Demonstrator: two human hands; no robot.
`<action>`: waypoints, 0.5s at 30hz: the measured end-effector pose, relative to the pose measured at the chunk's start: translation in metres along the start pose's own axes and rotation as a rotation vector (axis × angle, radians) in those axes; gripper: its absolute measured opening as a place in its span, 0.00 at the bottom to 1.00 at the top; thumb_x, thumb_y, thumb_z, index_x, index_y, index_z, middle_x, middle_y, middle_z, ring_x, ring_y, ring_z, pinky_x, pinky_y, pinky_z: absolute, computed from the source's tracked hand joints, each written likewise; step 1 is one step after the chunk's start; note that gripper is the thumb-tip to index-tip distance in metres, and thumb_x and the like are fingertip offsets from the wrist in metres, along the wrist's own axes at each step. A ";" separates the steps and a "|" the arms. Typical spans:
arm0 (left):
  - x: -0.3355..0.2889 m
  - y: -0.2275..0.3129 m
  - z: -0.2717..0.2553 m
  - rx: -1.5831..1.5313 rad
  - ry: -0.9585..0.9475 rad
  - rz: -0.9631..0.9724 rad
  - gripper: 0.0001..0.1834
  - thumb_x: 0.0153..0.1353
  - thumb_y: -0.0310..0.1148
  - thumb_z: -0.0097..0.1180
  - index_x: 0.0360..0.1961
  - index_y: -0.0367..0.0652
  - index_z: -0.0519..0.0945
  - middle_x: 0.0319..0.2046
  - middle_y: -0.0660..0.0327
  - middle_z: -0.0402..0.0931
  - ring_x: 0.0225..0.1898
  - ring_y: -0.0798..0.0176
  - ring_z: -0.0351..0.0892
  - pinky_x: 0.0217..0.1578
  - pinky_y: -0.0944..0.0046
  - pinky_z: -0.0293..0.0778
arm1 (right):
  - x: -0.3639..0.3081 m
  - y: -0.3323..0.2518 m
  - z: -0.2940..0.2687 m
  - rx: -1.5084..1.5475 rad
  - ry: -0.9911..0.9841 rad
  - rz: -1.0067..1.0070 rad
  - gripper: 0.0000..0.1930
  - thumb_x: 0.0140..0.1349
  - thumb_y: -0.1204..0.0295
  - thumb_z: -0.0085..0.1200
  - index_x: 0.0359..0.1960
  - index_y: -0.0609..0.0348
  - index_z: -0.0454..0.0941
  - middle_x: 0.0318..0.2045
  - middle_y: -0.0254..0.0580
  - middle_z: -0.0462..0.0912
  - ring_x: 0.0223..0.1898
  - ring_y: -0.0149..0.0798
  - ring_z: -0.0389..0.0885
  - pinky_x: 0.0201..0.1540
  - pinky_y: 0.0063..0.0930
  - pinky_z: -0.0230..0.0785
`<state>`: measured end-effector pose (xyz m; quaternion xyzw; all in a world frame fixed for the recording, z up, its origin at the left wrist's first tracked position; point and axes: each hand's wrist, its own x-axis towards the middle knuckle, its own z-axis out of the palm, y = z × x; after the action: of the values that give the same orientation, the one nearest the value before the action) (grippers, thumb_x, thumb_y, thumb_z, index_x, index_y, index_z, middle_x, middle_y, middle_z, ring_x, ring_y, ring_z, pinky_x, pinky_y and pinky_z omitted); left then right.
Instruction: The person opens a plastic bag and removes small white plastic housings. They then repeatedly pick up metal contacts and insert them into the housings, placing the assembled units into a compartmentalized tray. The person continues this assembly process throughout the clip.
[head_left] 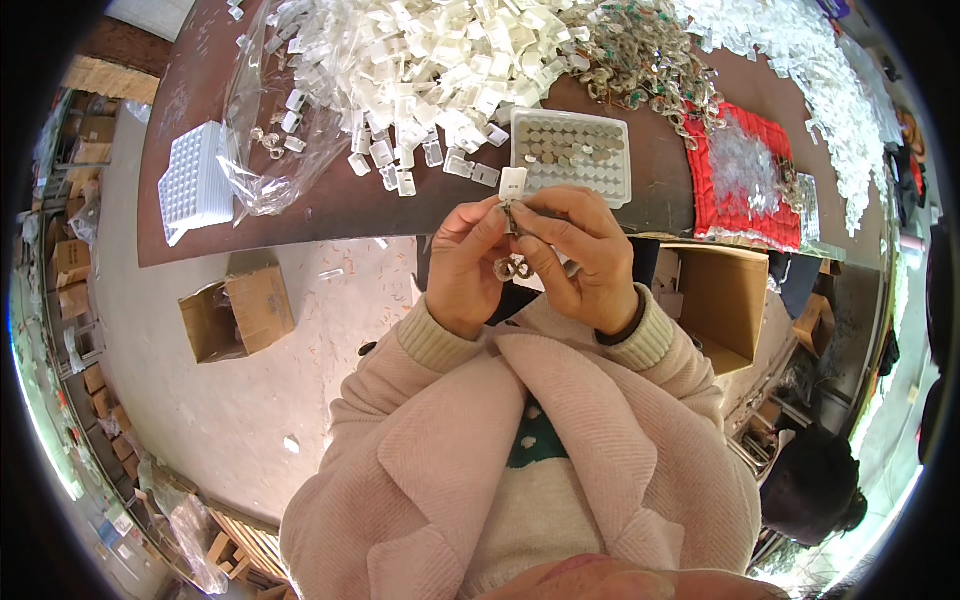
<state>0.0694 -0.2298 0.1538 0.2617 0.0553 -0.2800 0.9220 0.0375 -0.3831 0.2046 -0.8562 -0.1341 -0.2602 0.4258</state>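
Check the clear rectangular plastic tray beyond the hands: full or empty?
Mostly full: in the tray, small rounded grey and whitish pieces lie in close rows across most of its floor.

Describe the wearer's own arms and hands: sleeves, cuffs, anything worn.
Left hand and right hand are both bare, no gloves. Sleeves are pale pink, loose and bulky, with a textured weave, ending in cream ribbed cuffs. A thin dark band shows at the right wrist; can't tell if it's a bracelet or an inner sleeve edge.
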 end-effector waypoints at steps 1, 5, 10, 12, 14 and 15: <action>0.000 0.000 0.000 0.007 0.004 -0.007 0.06 0.72 0.31 0.54 0.45 0.45 0.80 0.38 0.63 0.84 0.33 0.72 0.83 0.26 0.75 0.76 | -0.002 0.000 0.000 0.027 -0.013 0.026 0.11 0.57 0.77 0.64 0.43 0.62 0.85 0.41 0.45 0.82 0.41 0.46 0.81 0.45 0.34 0.72; 0.002 0.002 -0.005 -0.080 0.020 -0.053 0.07 0.69 0.27 0.58 0.47 0.41 0.81 0.39 0.58 0.84 0.36 0.64 0.85 0.35 0.66 0.81 | -0.007 0.001 0.000 0.055 -0.055 0.081 0.11 0.60 0.78 0.63 0.45 0.64 0.84 0.43 0.48 0.82 0.42 0.43 0.81 0.44 0.28 0.73; 0.002 0.002 -0.005 -0.093 -0.049 -0.083 0.09 0.68 0.29 0.59 0.47 0.39 0.80 0.38 0.56 0.84 0.34 0.64 0.84 0.34 0.66 0.79 | -0.003 0.002 0.003 0.161 0.131 0.248 0.10 0.59 0.78 0.63 0.43 0.64 0.84 0.37 0.45 0.85 0.37 0.39 0.84 0.40 0.28 0.76; 0.001 0.000 -0.001 -0.068 -0.053 -0.096 0.09 0.67 0.29 0.60 0.47 0.38 0.80 0.38 0.54 0.84 0.33 0.63 0.82 0.36 0.64 0.78 | 0.001 0.003 0.004 0.353 0.181 0.492 0.10 0.60 0.77 0.64 0.44 0.64 0.83 0.34 0.43 0.86 0.32 0.31 0.84 0.36 0.23 0.76; 0.002 0.000 0.002 -0.113 -0.169 -0.119 0.09 0.68 0.28 0.59 0.47 0.37 0.80 0.39 0.53 0.84 0.32 0.64 0.81 0.36 0.64 0.77 | 0.003 0.004 0.004 0.582 0.104 0.738 0.11 0.61 0.77 0.64 0.44 0.65 0.82 0.30 0.37 0.87 0.27 0.24 0.82 0.33 0.18 0.75; 0.000 0.000 0.004 -0.066 -0.092 -0.110 0.08 0.68 0.28 0.58 0.46 0.37 0.80 0.39 0.52 0.84 0.30 0.64 0.79 0.35 0.65 0.77 | 0.003 0.004 0.004 0.622 0.100 0.738 0.10 0.62 0.77 0.64 0.44 0.65 0.83 0.29 0.37 0.87 0.27 0.23 0.82 0.32 0.18 0.75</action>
<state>0.0685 -0.2317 0.1569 0.2147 0.0362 -0.3401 0.9148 0.0431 -0.3824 0.2016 -0.6651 0.1275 -0.0800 0.7314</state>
